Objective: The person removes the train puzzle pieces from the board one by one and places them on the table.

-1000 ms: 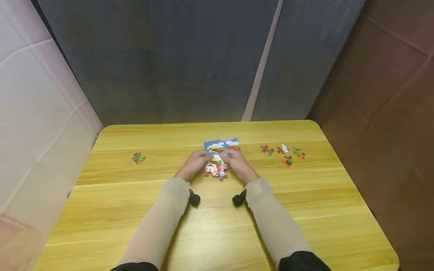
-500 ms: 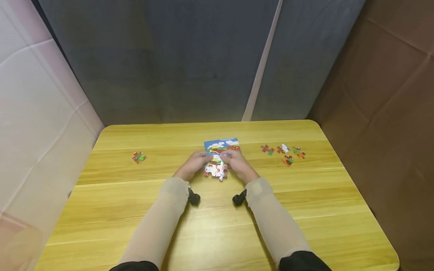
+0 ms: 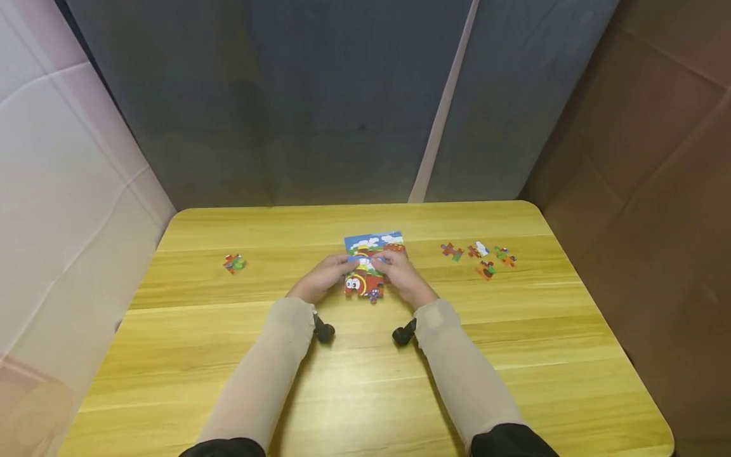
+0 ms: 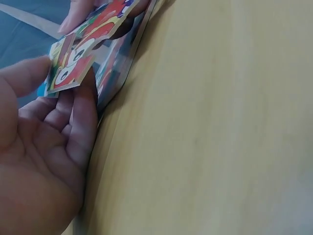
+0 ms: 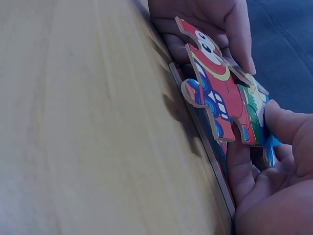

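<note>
Both hands hold a joined section of jigsaw puzzle (image 3: pixel 365 284) with a red, white-eyed cartoon figure on it. My left hand (image 3: pixel 324 277) pinches its left side, thumb on top and fingers beneath, as the left wrist view shows. On the other side, my right hand (image 3: pixel 404 279) pinches the section the same way. In the right wrist view the joined pieces (image 5: pixel 222 98) are tilted and raised off the table, with knobs and notches along the near edge. Behind and partly under them lies a flat picture board (image 3: pixel 371 241) with blue sky and clouds, partly hidden by the hands.
One loose puzzle piece (image 3: pixel 234 263) lies at the left of the wooden table (image 3: pixel 365 393). Several more lie at the right, among them a red and green piece (image 3: pixel 452 251) and an orange one (image 3: pixel 486 270). A dark cloth wall (image 3: pixel 285 108) stands behind the table.
The glare that whitened the puzzle section half a second ago is gone, and its red picture shows again, so its tilt has changed slightly. Both hands keep their grip and nearly their place.
</note>
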